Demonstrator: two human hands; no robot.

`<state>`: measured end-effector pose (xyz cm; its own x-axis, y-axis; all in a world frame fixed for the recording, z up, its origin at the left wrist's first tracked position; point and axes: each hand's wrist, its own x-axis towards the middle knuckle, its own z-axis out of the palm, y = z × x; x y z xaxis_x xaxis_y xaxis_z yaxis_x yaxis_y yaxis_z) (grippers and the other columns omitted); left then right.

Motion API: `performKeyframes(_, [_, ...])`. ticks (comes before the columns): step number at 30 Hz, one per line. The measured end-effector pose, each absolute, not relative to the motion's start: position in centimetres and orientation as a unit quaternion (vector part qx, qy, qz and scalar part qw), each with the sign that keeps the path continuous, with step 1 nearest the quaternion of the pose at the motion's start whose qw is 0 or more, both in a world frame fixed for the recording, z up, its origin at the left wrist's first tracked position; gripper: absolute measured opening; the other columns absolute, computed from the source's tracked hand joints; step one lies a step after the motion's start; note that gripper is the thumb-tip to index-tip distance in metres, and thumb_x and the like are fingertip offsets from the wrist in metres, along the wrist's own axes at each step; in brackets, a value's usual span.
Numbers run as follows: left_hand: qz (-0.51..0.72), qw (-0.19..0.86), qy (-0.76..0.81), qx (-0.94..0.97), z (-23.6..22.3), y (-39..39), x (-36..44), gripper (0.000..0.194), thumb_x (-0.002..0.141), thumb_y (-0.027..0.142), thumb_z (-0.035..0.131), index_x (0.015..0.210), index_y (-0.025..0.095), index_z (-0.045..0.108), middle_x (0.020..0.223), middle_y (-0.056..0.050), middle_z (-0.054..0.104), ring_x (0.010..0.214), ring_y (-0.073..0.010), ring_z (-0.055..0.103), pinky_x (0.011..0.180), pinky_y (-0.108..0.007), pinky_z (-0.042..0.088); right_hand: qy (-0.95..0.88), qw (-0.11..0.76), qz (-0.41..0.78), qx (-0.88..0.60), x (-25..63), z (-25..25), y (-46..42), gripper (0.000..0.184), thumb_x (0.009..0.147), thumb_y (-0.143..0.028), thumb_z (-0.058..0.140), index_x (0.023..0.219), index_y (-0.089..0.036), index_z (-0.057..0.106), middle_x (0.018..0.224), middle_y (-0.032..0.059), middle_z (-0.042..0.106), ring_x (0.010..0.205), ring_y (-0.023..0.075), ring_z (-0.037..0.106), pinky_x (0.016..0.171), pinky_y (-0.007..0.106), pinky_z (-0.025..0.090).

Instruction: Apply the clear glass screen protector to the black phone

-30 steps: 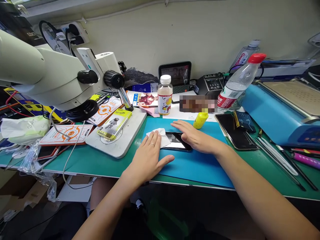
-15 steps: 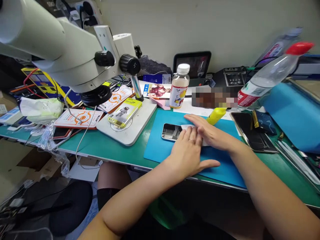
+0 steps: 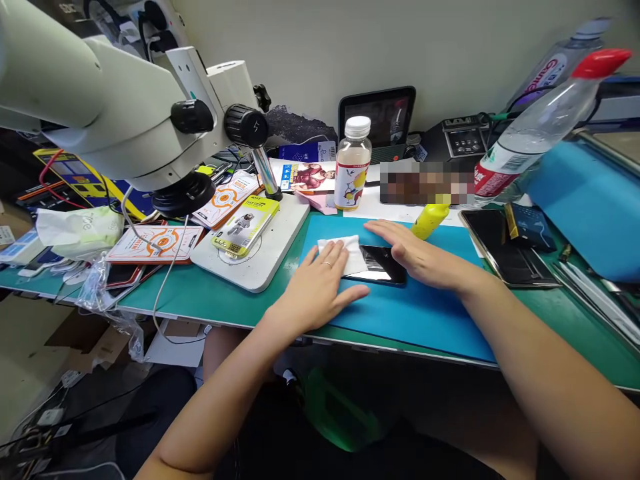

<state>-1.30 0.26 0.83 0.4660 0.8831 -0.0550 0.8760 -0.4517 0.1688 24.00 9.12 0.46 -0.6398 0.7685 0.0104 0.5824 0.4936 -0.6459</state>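
Observation:
A smartphone (image 3: pixel 384 265) with a dark, reflective face lies flat on the blue mat (image 3: pixel 400 320). My left hand (image 3: pixel 317 283) rests flat with fingers stretched, pressing a folded white tissue (image 3: pixel 356 257) over the phone's left end. The thumb is spread away from the fingers, and a ring shows on one of them. At the phone's right end, my right hand (image 3: pixel 417 257) stands on edge with its fingers extended; whether it touches the phone, I cannot tell. Just behind that hand is a yellow bottle (image 3: pixel 431 220).
A microscope (image 3: pixel 135 120) overhangs the left side, its white base (image 3: pixel 270 257) bearing a yellow battery pack (image 3: pixel 245 227). A drink bottle (image 3: pixel 353 167) stands behind the mat. To the right are another phone (image 3: pixel 493 243) and a red-capped bottle (image 3: pixel 530 143).
My left hand has slid left with the tissue, from the phone's right part to its left end, baring the right part. My right hand stays near the right end, fingers still extended.

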Motion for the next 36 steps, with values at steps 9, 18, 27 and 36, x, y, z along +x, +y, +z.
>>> performKeyframes(9, [0.029, 0.065, 0.530, 0.845, 0.3, 0.2, 2.6, 0.098, 0.109, 0.077, 0.033, 0.169, -0.001, 0.035, 0.179, -0.022, 0.029, 0.170, -0.0365, 0.024, 0.139, -0.055, 0.025, -0.840, 0.167, 0.314, -0.409, 23.9, 0.3, 8.9, 0.121, 0.087, -0.101, 0.012, 0.173, -0.020, 0.036, 0.181, 0.0142, 0.035, 0.167, 0.0456, 0.027, 0.136, 0.062, 0.018])
performKeyframes(18, [0.009, 0.040, 0.484, 0.874, 1.2, -0.7, 7.6, 0.095, 0.109, 0.075, 0.033, 0.169, 0.002, 0.037, 0.177, -0.020, 0.035, 0.169, -0.0345, 0.027, 0.139, -0.052, 0.027, -0.840, 0.169, 0.315, -0.408, 24.1, 0.1, 9.2, 0.121, 0.085, -0.101, 0.009, 0.174, -0.022, 0.034, 0.181, 0.0140, 0.035, 0.167, 0.0445, 0.028, 0.136, 0.068, 0.021])
performKeyframes(27, [0.059, 0.024, 0.483, 0.874, -0.9, -3.0, 1.1, 0.083, 0.112, 0.070, 0.023, 0.169, 0.012, 0.041, 0.179, -0.014, 0.033, 0.168, -0.0308, 0.032, 0.135, -0.058, 0.034, -0.837, 0.174, 0.312, -0.415, 24.2, 0.3, 8.8, 0.112, 0.088, -0.100, 0.014, 0.173, -0.031, 0.036, 0.181, 0.0071, 0.036, 0.167, 0.0428, 0.028, 0.135, 0.063, 0.021])
performKeyframes(36, [0.030, 0.031, 0.556, 0.830, -0.9, -1.6, -2.3, 0.085, 0.114, 0.065, 0.028, 0.169, -0.001, 0.033, 0.179, -0.023, 0.024, 0.170, -0.0362, 0.024, 0.137, -0.058, 0.029, -0.838, 0.168, 0.312, -0.414, 24.1, 0.4, 9.0, 0.112, 0.089, -0.100, 0.015, 0.173, -0.030, 0.037, 0.181, 0.0089, 0.036, 0.166, 0.0443, 0.029, 0.135, 0.065, 0.021])
